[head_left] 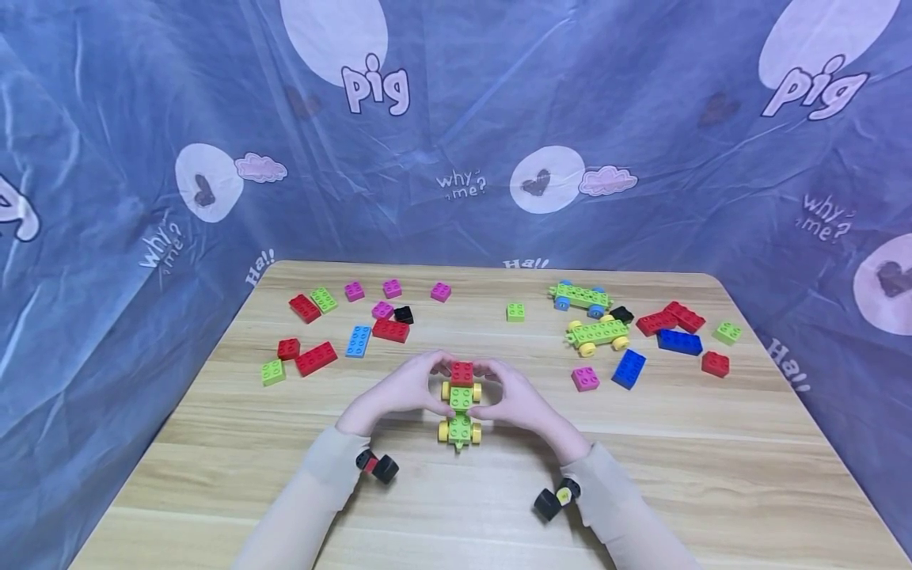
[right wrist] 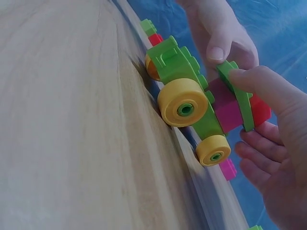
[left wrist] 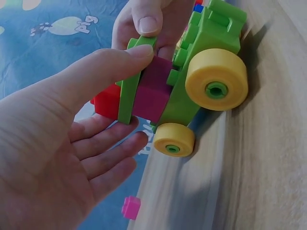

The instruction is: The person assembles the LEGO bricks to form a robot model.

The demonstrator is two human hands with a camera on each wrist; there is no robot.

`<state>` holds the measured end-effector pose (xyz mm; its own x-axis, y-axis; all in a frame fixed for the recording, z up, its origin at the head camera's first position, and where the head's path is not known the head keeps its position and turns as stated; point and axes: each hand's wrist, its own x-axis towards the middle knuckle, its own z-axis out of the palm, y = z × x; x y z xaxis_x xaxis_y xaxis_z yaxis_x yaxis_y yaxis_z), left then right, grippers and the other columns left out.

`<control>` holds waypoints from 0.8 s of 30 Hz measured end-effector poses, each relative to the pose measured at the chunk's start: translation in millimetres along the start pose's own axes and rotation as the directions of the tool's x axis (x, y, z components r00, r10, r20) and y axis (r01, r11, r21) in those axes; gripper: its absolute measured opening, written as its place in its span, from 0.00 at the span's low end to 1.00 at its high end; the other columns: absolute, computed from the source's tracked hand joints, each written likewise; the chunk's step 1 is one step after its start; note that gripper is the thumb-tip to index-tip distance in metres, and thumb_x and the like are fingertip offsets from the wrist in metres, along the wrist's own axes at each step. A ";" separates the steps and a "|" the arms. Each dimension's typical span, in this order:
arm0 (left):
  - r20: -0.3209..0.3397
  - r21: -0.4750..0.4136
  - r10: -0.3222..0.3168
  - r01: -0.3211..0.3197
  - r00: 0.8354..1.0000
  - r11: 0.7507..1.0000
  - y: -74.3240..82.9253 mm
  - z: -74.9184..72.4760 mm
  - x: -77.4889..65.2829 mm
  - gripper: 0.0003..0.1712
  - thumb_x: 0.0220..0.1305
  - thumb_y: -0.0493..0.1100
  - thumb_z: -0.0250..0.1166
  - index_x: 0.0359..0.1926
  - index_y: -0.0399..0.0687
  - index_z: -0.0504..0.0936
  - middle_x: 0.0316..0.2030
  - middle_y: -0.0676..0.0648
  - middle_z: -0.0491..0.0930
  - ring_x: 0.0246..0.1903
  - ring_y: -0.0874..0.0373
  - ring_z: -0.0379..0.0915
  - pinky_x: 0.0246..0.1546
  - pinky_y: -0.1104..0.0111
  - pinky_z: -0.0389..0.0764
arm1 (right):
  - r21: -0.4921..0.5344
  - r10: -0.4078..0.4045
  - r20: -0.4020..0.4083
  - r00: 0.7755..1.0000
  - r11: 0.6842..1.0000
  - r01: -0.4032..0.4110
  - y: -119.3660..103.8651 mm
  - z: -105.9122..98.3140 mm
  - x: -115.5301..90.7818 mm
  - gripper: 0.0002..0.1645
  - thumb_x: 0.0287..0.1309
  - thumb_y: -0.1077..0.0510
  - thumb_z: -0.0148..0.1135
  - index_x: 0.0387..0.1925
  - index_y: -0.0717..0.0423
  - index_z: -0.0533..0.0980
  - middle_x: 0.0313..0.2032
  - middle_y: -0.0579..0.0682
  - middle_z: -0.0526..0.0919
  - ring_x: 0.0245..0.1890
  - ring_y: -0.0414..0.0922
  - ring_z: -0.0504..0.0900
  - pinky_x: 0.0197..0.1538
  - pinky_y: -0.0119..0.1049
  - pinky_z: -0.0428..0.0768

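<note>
In front of me a toy car base (head_left: pixel 459 430) with yellow wheels (left wrist: pixel 217 79) stands on the table, its long side pointing away. A magenta brick (left wrist: pixel 152 94) sits on its studs. Over that lies a thin green plate (right wrist: pixel 236 96), topped by a red brick (head_left: pixel 461 374) at its far end. From the left, my left hand (head_left: pixel 408 388) pinches the green plate, thumb on its near edge and fingers at its far side. Mirroring this, my right hand (head_left: pixel 516 398) pinches the same plate from the right. Both thumbs lie close together.
Loose red, light green, magenta, black and light blue bricks (head_left: pixel 359 341) are scattered at the back left. Toward the back right are a yellow-wheeled car base (head_left: pixel 600 332), a blue-wheeled one (head_left: pixel 583 297) and more bricks (head_left: pixel 630 369). A blue printed cloth (head_left: pixel 456 134) hangs behind the table.
</note>
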<state>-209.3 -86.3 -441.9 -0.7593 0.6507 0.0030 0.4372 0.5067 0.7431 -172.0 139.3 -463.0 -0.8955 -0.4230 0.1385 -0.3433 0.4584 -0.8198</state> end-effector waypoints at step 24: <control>0.046 -0.001 -0.084 0.084 0.995 0.996 -17.8 -40.3 -16.0 0.42 0.41 0.42 0.79 0.59 0.38 0.71 0.52 0.43 0.78 0.57 0.45 0.72 0.61 0.51 0.70 | -0.049 -0.010 0.003 1.000 0.999 0.011 -13.6 30.6 36.0 0.45 0.42 0.52 0.76 0.62 0.61 0.68 0.57 0.58 0.77 0.58 0.54 0.76 0.62 0.50 0.73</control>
<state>-224.3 -128.5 -428.1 -0.7705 0.6310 -0.0902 0.3709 0.5589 0.7417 -190.9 94.0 -463.9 -0.8909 -0.4303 0.1452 -0.3661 0.4913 -0.7903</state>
